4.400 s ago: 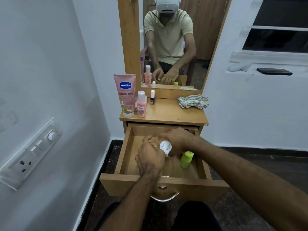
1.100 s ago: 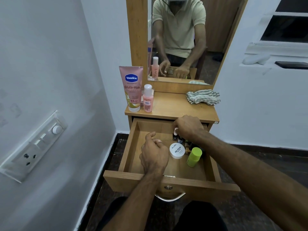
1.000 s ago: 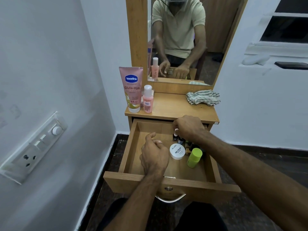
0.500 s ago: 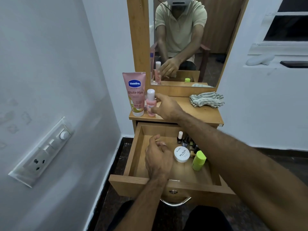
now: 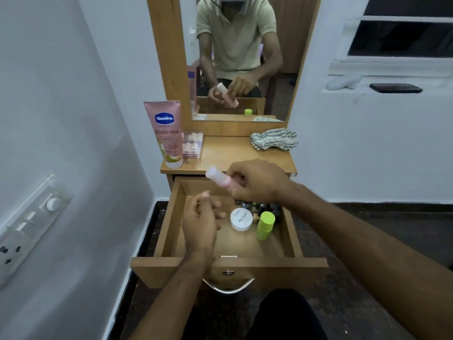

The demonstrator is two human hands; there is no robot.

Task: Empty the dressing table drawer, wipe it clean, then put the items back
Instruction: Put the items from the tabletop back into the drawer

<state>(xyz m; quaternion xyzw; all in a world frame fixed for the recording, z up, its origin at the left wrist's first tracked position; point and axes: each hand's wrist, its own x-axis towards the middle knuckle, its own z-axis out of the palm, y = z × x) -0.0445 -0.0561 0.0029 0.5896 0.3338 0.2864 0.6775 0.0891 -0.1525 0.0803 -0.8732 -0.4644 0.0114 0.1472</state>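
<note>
**Pink bottle heading back into the drawer**

The drawer (image 5: pixel 169 231) stands open below both hands, with a white jar (image 5: pixel 241 219), green bottle (image 5: pixel 265 225) and small dark bottles already inside. The right hand (image 5: pixel 257 180) is clamped on the pink bottle (image 5: pixel 219 179), tilted, above the drawer's far edge. The left hand (image 5: pixel 199 224) hovers loosely apart, empty. Best lowered into the bare wood left of the jar (a blurred cap suggests haste), set upright.

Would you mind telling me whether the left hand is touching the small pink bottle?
Apart. In the head view the left hand hovers over the drawer, with open space below the pink bottle that the right hand grips.
</note>
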